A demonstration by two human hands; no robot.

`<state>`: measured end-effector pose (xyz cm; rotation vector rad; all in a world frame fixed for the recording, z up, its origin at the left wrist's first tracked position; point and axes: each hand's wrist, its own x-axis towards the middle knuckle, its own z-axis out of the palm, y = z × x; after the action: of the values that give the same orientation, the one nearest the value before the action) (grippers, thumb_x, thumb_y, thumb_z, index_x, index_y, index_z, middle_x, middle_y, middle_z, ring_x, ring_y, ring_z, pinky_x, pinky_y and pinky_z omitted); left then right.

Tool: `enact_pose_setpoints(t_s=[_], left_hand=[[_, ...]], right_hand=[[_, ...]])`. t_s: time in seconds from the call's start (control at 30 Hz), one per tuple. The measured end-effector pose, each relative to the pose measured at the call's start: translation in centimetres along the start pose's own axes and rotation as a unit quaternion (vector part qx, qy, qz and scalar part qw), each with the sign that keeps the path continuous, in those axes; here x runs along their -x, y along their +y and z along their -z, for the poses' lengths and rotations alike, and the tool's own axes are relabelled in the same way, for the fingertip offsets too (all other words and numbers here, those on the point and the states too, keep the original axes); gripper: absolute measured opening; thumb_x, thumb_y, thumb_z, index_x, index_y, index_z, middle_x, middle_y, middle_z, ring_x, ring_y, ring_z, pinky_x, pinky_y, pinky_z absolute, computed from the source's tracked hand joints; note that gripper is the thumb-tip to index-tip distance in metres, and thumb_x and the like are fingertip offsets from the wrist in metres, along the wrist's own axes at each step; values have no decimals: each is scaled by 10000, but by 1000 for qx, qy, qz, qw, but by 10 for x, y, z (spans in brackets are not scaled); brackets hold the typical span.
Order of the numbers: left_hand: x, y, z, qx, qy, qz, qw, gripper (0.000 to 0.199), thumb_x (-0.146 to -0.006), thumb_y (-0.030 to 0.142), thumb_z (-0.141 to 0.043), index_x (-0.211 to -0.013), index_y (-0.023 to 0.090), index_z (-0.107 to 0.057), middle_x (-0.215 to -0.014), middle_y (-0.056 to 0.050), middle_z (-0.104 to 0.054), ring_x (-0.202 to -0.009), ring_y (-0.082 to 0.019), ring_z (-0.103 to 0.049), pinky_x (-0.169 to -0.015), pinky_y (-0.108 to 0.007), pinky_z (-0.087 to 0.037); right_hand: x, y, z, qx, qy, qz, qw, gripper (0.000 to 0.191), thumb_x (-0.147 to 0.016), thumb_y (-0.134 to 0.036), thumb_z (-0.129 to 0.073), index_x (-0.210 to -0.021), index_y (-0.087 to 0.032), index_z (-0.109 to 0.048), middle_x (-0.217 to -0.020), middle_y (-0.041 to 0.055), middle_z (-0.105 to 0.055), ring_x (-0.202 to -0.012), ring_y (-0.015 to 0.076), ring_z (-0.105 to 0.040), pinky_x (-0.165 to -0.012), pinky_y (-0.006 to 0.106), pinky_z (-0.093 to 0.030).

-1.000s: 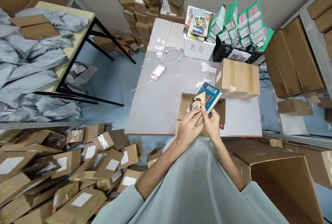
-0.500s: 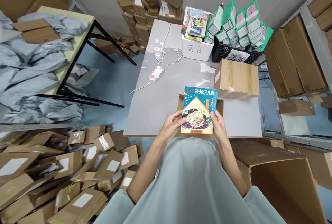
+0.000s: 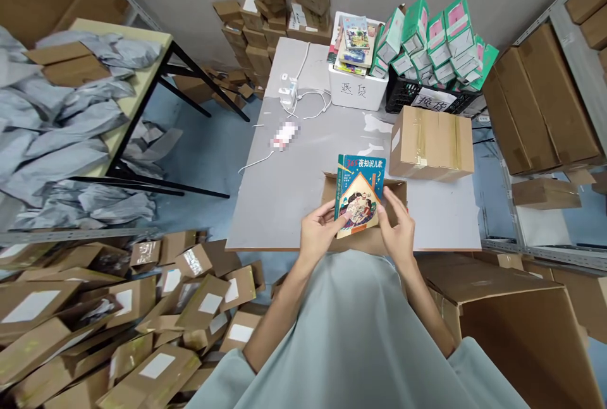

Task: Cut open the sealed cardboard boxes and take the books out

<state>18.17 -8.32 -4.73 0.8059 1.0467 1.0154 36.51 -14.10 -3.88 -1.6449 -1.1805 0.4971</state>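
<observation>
A children's picture book (image 3: pixel 359 200) with a blue and cream cover is held tilted above the table's front edge, its spine turned partly towards me on the left. My left hand (image 3: pixel 318 229) grips its lower left side, thumb across the front cover. On the opposite side, my right hand (image 3: pixel 399 227) has its thumb at the cover's edge and its fingers along the book's right side. Directly beneath and behind the book is an open cardboard box (image 3: pixel 331 189), largely hidden by the book and hands.
A taped carton (image 3: pixel 432 143) sits right on the grey table (image 3: pixel 265 207). Behind are a white bin (image 3: pixel 356 90) of books and a black crate (image 3: pixel 403 98) of green boxes. Cartons (image 3: pixel 156 365) cover the floor at left; a large open carton (image 3: pixel 516 339) stands at lower right.
The book has turned so its spine now shows on the left and its cover faces partly right. My right hand has shifted its fingers along the book's right edge.
</observation>
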Motion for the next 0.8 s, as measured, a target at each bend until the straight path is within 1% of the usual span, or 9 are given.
enact_pose_setpoints(t_s=[0.13,0.2,0.3,0.4,0.5,0.6,0.63,0.7,0.8], left_hand=[[9,2,-19,-60,10,-66,996,552,-749,494,-1016,-1210,211,-906,-1254,-89,-876,-1145,-340,-845,-1083,-508,-698],[14,1,-25,-119,7,-133,984,421,-828,430,-962,-1215,269,-913,-1313,-71,-863,-1236,-346,-821,-1158,-533,-659],[21,2,-32,-225,-6,-249,942,311,-897,342,-887,-1207,330,-913,-1333,-64,-858,-1271,-342,-795,-1213,-576,-610],[23,11,-32,-282,-76,-288,912,381,-914,315,-877,-1295,328,-884,-1363,-71,-848,-1267,-336,-786,-1200,-564,-608],[18,26,-22,-288,-105,-280,910,444,-951,360,-867,-1390,302,-836,-1381,-87,-836,-1290,-319,-769,-1185,-510,-609],[3,37,-6,-272,-12,-257,927,585,-941,406,-858,-1497,264,-746,-1526,-127,-748,-1392,-337,-708,-1186,-516,-592],[-2,39,-2,-248,-5,-228,942,646,-917,431,-869,-1518,250,-719,-1556,-140,-725,-1411,-350,-696,-1178,-522,-595],[-11,38,3,-176,-54,-121,975,692,-877,500,-879,-1486,215,-716,-1505,-159,-751,-1363,-371,-729,-1117,-518,-628],[-15,31,1,-100,-101,14,990,592,-821,536,-898,-1279,179,-782,-1255,-135,-844,-1157,-352,-806,-996,-467,-666]], right_hand=[[13,-21,-17,-60,-52,-47,996,763,-970,-584,-815,-1647,-278,-642,-1655,122,-680,-1266,336,-817,-1106,506,-694],[16,-28,-26,-94,-50,-72,992,824,-932,-593,-849,-1653,-272,-612,-1554,121,-752,-1118,308,-851,-1002,467,-726],[12,-30,-31,-152,-17,-102,983,586,-932,-597,-839,-1386,-240,-737,-1203,89,-871,-999,279,-842,-938,431,-716],[-3,-22,-23,-217,27,-135,966,431,-930,-617,-812,-1118,-233,-757,-1092,86,-873,-987,276,-824,-947,439,-697],[-15,-12,-10,-275,10,-184,944,464,-872,-628,-830,-1114,-240,-755,-1142,91,-879,-1010,295,-829,-975,470,-686],[-18,-9,0,-318,-25,-236,918,512,-801,-612,-875,-1145,-251,-760,-1135,76,-890,-1013,320,-841,-948,473,-692],[-17,-10,2,-328,-32,-248,911,507,-784,-600,-884,-1135,-254,-763,-1125,71,-894,-1016,325,-842,-942,468,-693],[-16,-13,2,-342,-38,-261,902,484,-758,-580,-892,-1097,-257,-769,-1119,65,-897,-1028,332,-842,-946,462,-691],[-14,-14,-2,-348,-47,-276,895,466,-743,-564,-891,-1075,-260,-771,-1141,66,-897,-1065,343,-837,-973,473,-685]])
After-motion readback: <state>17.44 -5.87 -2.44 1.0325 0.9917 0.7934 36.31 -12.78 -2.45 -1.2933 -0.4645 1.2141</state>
